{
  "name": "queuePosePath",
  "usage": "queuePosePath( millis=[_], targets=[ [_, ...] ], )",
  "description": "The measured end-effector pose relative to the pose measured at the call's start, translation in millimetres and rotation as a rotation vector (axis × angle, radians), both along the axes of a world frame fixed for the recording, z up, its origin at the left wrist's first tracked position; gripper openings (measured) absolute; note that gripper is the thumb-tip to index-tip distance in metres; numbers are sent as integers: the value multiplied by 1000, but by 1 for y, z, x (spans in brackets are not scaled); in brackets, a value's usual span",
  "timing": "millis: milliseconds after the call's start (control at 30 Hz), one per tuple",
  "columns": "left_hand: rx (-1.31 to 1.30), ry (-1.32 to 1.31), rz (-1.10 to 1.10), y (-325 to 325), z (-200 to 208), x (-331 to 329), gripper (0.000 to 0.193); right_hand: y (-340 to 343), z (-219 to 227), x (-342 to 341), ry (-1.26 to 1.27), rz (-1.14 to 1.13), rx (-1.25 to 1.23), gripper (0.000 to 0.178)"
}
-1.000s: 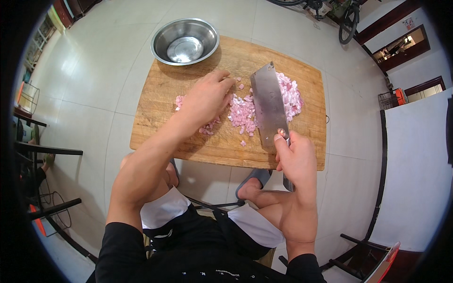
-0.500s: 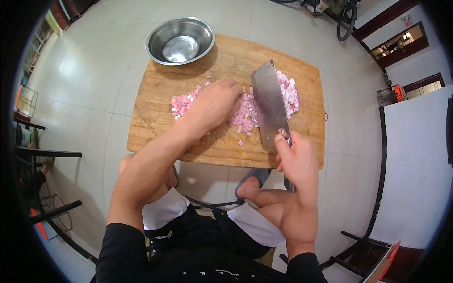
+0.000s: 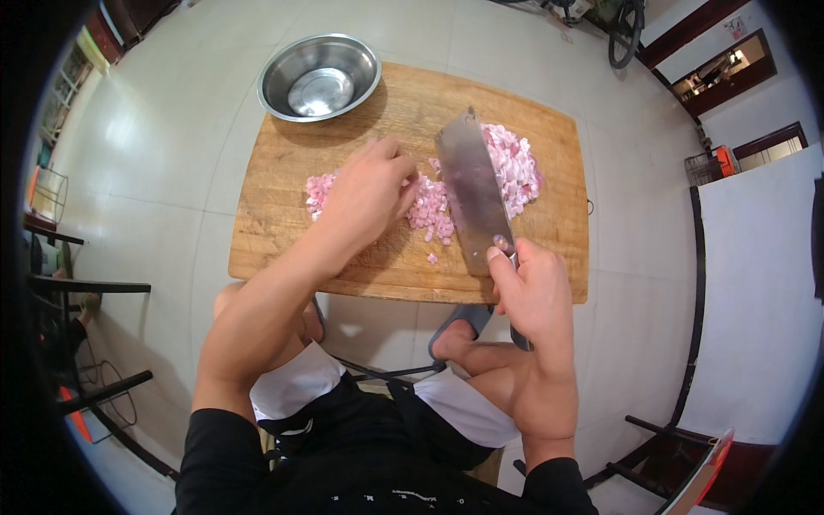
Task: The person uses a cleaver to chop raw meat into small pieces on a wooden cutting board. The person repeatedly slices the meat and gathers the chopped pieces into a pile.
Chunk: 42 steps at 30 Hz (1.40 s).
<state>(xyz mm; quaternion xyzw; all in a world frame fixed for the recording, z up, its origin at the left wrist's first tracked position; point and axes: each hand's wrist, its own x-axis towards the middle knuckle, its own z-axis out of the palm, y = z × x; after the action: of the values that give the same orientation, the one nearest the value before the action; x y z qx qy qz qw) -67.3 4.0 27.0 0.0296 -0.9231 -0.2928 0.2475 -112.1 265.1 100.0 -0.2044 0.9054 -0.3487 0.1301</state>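
My right hand (image 3: 536,287) grips the handle of a broad cleaver (image 3: 476,189), thumb against the blade's base. The cleaver is tilted, its blade beside a strip of finely diced pink meat (image 3: 429,210). My left hand (image 3: 369,189) curls over that strip with fingers bent down; their tips are mostly hidden. More diced meat (image 3: 319,190) shows to the left of this hand. Right of the blade lies a larger heap of chopped pink and white meat (image 3: 515,167). All of it rests on a wooden board (image 3: 343,266).
A steel bowl (image 3: 319,79) stands at the board's far left corner, with no food visible inside. Under the near edge are my feet in grey slippers (image 3: 459,330). A dark-legged chair (image 3: 94,285) is at the left, and a white surface (image 3: 755,318) at the right.
My left hand has shifted slightly left along the meat, its fingers curling more. The cleaver and my right hand have also moved a little to the left.
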Motion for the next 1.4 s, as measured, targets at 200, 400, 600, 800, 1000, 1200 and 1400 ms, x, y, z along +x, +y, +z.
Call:
queuePosePath(
  millis=[200, 400, 600, 800, 1000, 1200, 1400],
  targets=[
    [-10, -103, -33, 11, 2, 54, 16, -3, 17, 20, 60, 185, 81, 38],
    [-95, -124, 38, 8, 3, 58, 18, -7, 16, 31, 68, 295, 136, 33],
    [-207, -205, -134, 6, -5, 64, 11, -10, 18, 33, 75, 292, 158, 30],
    [-210, -55, -121, 7, -7, 59, 13, -5, 10, 38, 234, 347, 154, 28],
    [-92, -87, -46, 16, 4, 68, 11, -1, 11, 39, 276, 410, 159, 28],
    [-197, -145, -52, 16, -9, 63, 11, 1, 4, 41, 318, 423, 148, 29],
    [-178, -116, -78, 15, -13, 62, 9, 5, 0, 41, 398, 490, 228, 28]
  ],
)
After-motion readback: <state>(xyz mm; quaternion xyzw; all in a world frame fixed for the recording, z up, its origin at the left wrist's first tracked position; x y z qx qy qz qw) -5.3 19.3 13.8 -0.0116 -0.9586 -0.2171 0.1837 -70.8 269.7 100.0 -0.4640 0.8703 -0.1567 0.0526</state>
